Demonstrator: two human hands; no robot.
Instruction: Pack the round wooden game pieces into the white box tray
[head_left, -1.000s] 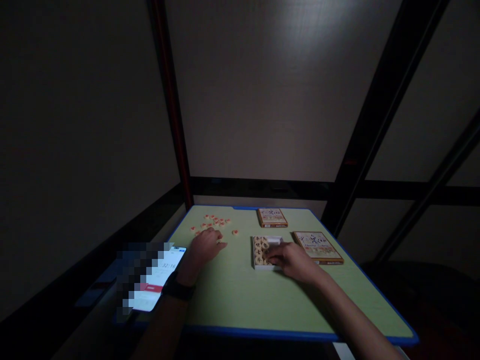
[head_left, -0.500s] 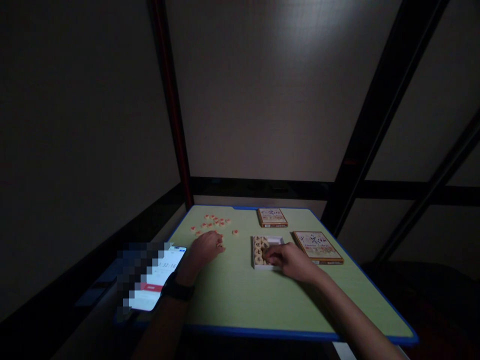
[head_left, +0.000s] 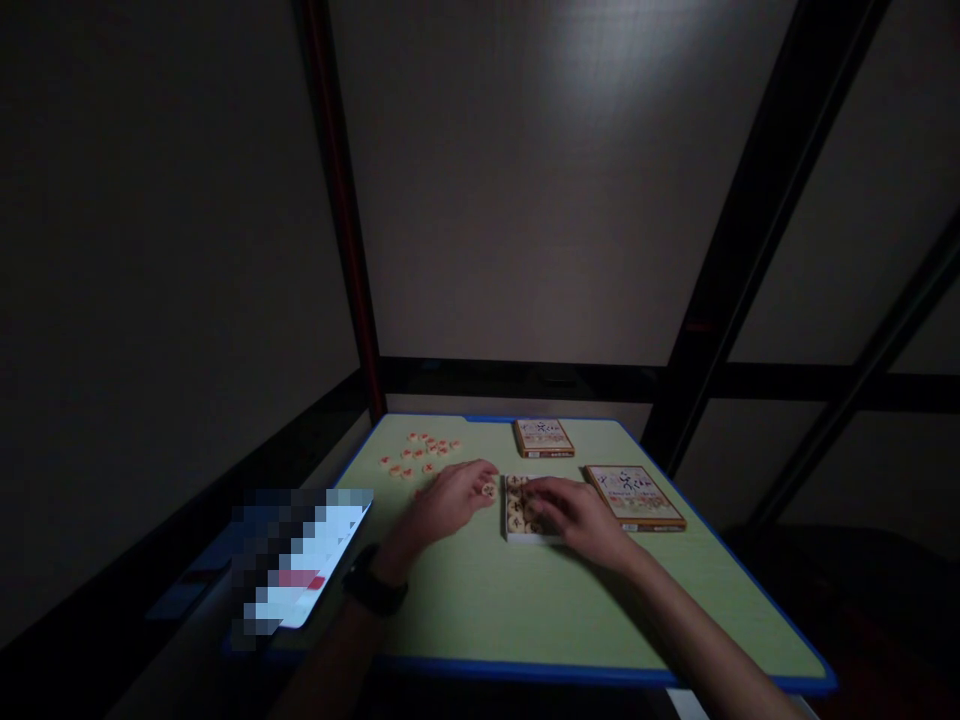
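My left hand point(head_left: 452, 498) is closed on a round Chinese chess piece point(head_left: 488, 491), held between thumb and fingers just left of the white box point(head_left: 534, 539). In that box lie rows of pieces with dark characters point(head_left: 516, 507). Over the box's right part is my right hand point(head_left: 581, 518), its thumb and forefinger apart at the pieces; the hand hides much of the box's inside. Several loose pieces with red characters point(head_left: 431, 447) are scattered on the table beyond my left hand.
A printed Chinese chess box lid point(head_left: 636, 494) lies right of my right hand. Another printed box point(head_left: 544, 437) is at the table's far side. A lit phone point(head_left: 319, 560), partly blurred out, is at the left edge. The green table point(head_left: 480, 610) has a blue rim.
My left hand has moved right from the scattered red pieces to beside the white box, carrying a piece. My right hand stays over the box, its thumb and forefinger now spread apart.
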